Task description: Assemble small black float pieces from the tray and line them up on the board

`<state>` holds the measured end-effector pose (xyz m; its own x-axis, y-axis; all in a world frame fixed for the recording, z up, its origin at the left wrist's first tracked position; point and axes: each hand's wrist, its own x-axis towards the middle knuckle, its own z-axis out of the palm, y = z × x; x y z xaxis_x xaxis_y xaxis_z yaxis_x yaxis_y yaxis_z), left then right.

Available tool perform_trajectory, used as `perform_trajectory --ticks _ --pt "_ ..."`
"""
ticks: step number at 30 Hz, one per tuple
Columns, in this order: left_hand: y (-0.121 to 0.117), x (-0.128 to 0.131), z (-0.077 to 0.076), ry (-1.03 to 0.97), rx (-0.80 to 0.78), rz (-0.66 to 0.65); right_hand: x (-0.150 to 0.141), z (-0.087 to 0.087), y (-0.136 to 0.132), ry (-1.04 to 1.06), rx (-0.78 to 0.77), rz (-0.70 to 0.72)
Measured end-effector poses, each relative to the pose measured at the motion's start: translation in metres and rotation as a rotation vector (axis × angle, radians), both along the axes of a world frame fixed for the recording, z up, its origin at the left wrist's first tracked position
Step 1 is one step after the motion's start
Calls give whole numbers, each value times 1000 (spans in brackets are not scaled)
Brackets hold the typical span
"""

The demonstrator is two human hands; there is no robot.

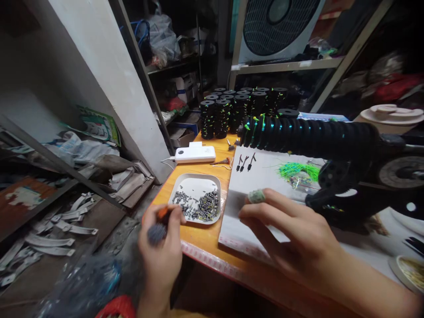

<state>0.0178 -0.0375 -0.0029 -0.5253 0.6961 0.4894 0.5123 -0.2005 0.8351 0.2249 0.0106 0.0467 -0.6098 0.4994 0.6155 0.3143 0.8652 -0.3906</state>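
My left hand (162, 247) is closed around a blurred object with an orange part and a dark, rounded grey end (157, 234); its exact kind cannot be made out. It is in front of a white tray (179, 183) holding many small dark cylindrical pieces (208, 205). Over the white board (233, 194), my right hand (291, 225) has its fingers drawn together in a pinch, a greenish wrap (256, 195) on one finger. Whatever lies between those fingertips is hidden. Three small black pieces with stems (249, 167) lie on the board beyond.
A black ribbed roller (308, 132) with green and yellow strands is mounted at the right. Green strands (300, 171) lie beneath it. Several black spools (221, 117) stand behind, near a white power bank (195, 153). A bowl (409, 271) sits at the right edge.
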Motion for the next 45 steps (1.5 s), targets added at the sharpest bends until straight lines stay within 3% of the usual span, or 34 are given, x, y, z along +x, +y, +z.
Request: perform_trajectory --ticks 2,6,9,15,20,23,28,33,37,42,45 --pt "24 -15 6 122 -169 -145 1 3 4 10 -90 0" --pt "71 -27 11 283 -321 -340 0 3 9 36 -251 -15" --pt "83 -27 12 314 -364 -418 1 2 11 43 -312 -20" --pt "41 -7 16 141 -372 -516 1 3 13 93 -352 -83" --pt "7 25 10 -397 -329 -791 -3 1 10 186 -370 -48" --pt "1 37 4 -639 -402 -875 -5 -1 9 220 -450 -53" --pt "-4 40 0 -708 -456 -807 -7 -3 7 225 -604 -36" --pt "-11 40 7 -593 -535 -674 -8 0 7 220 -552 -3" --pt "-14 47 14 -568 -461 -651 -8 1 5 200 -512 2" --pt "-15 63 9 -902 -298 -545 -9 0 1 203 -437 -38" --pt "-16 68 5 -1121 -194 -480 -9 -1 2 197 -390 10"
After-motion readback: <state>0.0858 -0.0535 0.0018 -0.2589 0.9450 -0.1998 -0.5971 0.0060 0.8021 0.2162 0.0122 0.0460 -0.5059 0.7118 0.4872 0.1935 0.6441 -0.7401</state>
